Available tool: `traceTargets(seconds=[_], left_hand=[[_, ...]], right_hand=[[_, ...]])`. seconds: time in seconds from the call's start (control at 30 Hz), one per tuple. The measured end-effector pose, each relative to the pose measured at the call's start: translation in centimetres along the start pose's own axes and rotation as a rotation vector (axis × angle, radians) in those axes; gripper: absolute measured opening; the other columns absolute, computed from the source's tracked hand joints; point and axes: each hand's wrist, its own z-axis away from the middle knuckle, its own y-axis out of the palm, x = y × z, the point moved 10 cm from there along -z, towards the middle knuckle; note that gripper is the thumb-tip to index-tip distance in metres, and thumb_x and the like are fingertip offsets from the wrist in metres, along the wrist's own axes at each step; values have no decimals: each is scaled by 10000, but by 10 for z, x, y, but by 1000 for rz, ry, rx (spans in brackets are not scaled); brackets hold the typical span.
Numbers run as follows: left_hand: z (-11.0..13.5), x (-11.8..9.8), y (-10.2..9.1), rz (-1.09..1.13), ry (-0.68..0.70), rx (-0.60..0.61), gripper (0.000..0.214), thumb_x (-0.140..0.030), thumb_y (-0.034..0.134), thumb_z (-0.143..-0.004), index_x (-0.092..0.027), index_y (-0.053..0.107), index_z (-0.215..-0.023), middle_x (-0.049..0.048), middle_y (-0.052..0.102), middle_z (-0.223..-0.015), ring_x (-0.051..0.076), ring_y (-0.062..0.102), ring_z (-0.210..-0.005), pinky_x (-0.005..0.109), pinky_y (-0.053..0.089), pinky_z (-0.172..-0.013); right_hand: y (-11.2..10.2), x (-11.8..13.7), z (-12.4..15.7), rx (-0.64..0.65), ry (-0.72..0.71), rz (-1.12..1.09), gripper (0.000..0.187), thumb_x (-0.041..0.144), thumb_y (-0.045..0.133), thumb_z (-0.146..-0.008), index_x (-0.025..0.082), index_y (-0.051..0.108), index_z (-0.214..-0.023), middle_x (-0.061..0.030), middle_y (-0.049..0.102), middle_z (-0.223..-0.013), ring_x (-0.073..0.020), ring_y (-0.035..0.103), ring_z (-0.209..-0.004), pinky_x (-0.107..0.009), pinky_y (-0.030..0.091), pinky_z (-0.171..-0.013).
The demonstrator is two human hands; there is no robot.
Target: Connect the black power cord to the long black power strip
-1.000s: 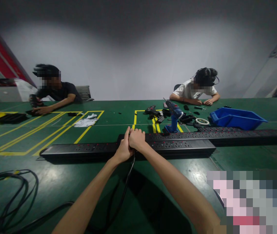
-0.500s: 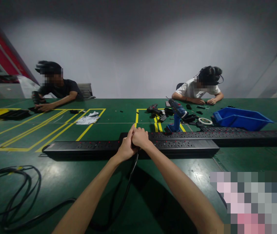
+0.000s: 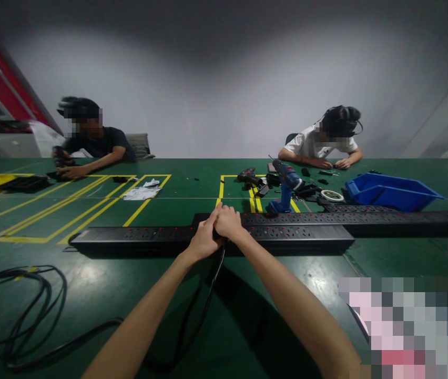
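My left hand (image 3: 202,239) and my right hand (image 3: 227,222) are pressed together over the middle of a long black power strip (image 3: 109,235). Both are closed around the end of a black power cord (image 3: 213,292). That end is mostly hidden by my fingers, and I cannot tell whether it sits in a socket. From under my hands the cord runs down toward me, then leftward into a loose coil (image 3: 46,295) on the green table (image 3: 129,284). Rows of sockets with small red marks line the strip's top.
A second power strip (image 3: 389,221) lies just behind, reaching right. Beyond stand a blue cordless drill (image 3: 285,187), another drill (image 3: 248,176), a white ring (image 3: 332,196) and a blue bin (image 3: 392,190). Crumpled white paper (image 3: 142,192) lies left. Two people work across the table.
My hands stay closed together at the same place on the strip. The view has shifted very slightly; nothing else visibly differs.
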Motion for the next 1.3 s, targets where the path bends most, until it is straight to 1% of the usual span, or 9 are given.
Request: traceTargets(seconds=[0.2,0.5,0.67,0.8,0.9,1.0,1.07,1.17,1.3], left_hand=[[0,5,0,24,-26,-7,1002,-128,709,-642,-245,239,-1520,117,626,-1286,265,622,-1140,469,443,-1052],[1,-2,-1,80,-29,-30,1002,-74,684,-622,-268,260,-1509,104,589,-1350,278,576,-1221,481,419,-1084],[-1,-9,-4,51,20,96,959,-111,682,-635,-259,292,-1498,116,509,-1433,278,499,-1309,462,408,-1090],[-1,-4,-23,-133,27,174,825,-134,683,-641,-287,451,-1418,81,629,-1298,293,595,-1190,441,454,-1033],[-8,-2,-50,-297,-6,54,577,-117,584,-727,-289,597,-1277,48,687,-1198,270,643,-1088,427,463,-1010],[-21,-7,-61,-397,-48,-53,399,-161,499,-823,-249,657,-1179,57,696,-1165,259,638,-1069,420,460,-1001],[-32,-11,-54,-392,-56,-58,352,-223,500,-852,-243,667,-1160,61,697,-1159,266,631,-1069,429,463,-990],[-54,-14,-32,-339,-51,-13,315,-292,534,-853,-214,693,-1114,93,708,-1134,276,636,-1060,425,462,-981],[-83,3,-1,-323,-163,71,318,-368,599,-810,-182,719,-1038,126,731,-1069,291,655,-1032,388,480,-915]], right_hand=[[0,2,-1,-6,1,9,396,312,412,-902,140,574,-1221,-181,575,-1220,-320,509,-1104,-495,412,-906],[0,2,-1,17,14,16,407,324,392,-918,141,576,-1231,-191,556,-1263,-321,502,-1123,-498,407,-917],[1,2,0,27,7,43,421,343,415,-915,120,578,-1232,-208,543,-1287,-319,497,-1129,-485,409,-914],[0,4,0,7,-15,45,416,376,410,-919,131,591,-1201,-199,556,-1250,-319,505,-1121,-484,411,-901],[0,3,0,-7,4,54,367,360,413,-920,163,600,-1166,-177,567,-1227,-306,509,-1121,-477,403,-907],[0,4,-1,2,6,53,364,366,402,-928,177,591,-1175,-172,568,-1224,-305,512,-1118,-479,399,-909],[1,3,-1,16,9,52,392,362,400,-929,169,569,-1225,-180,560,-1240,-312,505,-1131,-486,395,-917],[5,1,-3,45,22,54,471,355,468,-894,175,511,-1327,-185,519,-1326,-316,479,-1178,-476,382,-952],[8,0,-4,48,21,82,600,426,511,-879,218,424,-1435,-155,439,-1451,-333,406,-1283,-497,319,-1037]])
